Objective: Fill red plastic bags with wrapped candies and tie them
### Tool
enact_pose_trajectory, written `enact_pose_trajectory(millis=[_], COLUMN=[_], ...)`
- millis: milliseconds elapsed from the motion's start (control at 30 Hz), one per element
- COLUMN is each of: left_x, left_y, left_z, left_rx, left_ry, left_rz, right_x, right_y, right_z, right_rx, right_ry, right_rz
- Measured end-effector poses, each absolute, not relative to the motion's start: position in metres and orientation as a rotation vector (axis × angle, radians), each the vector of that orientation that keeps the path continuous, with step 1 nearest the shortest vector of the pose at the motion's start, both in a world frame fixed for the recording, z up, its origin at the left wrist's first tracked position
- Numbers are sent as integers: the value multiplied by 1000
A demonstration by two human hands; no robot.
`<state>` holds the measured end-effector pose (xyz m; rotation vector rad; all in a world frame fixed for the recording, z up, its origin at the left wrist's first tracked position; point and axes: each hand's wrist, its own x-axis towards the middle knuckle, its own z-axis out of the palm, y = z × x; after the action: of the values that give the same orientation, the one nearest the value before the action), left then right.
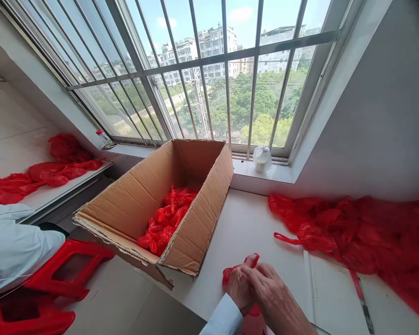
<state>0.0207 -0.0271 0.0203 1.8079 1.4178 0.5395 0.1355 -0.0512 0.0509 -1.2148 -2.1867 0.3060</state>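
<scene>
Grips a red plastic bag in the left hand, low over the near part of the bench, to the right of a large open cardboard box. Brings the right hand up against the left – both hands together at the gathered plastic, with bent fingers overlapping. Cannot tell exactly what the right fingertips pinch, nor whether the bag touches the bench. Shows red film bulging out to the left of the fist, a loop poking up above it and a little more red below.

Inside the box, toward its near end, a pile of bunched red bundles. To the right, along the wall, a long heap of loose red bags, with one thin handle reaching out toward the box. Partly under that heap, a pale notebook, with a dark pen lying slanted near the bottom edge of the view.

Behind the box, a barred window; on the sill, a small whitish bag to the right and a red-capped bottle to the left. At far left, more red bags on another surface – and nearer, a co-worker's pale sleeve beside red stools.
</scene>
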Motion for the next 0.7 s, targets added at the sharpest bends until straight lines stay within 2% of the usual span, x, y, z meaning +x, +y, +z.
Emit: enact_pose_trajectory(millis=[67, 167, 233, 333, 400, 533, 700], left_x=[23, 25, 26, 30, 32, 32, 23], left_y=[-24, -21, -20, -21, -23, -23, -7], left_z=[20, 21, 21, 22, 23, 24, 14], left_rx=[1829, 1873, 1908, 1925, 1889, 1754, 1231], left_ry=[1457, 1515, 1489, 1478, 1509, 1551, 1266], left_rz=[478, 451, 452, 427, 420, 451, 488], right_x=[138, 158, 171, 178, 175, 164, 158], right_y=[-48, -37, -29, -25, -27, -33, -38], right_z=[51, 36, 18, -6, -15, -17, -7], right_rx=[-1141, -1304, -1384, -1270, -1211, -1322, -1472], right_ry=[-2172, -1879, -1695, -1573, -1431, -1271, -1253], right_rz=[348, 511, 734, 1205, 1384, 1294, 1024])
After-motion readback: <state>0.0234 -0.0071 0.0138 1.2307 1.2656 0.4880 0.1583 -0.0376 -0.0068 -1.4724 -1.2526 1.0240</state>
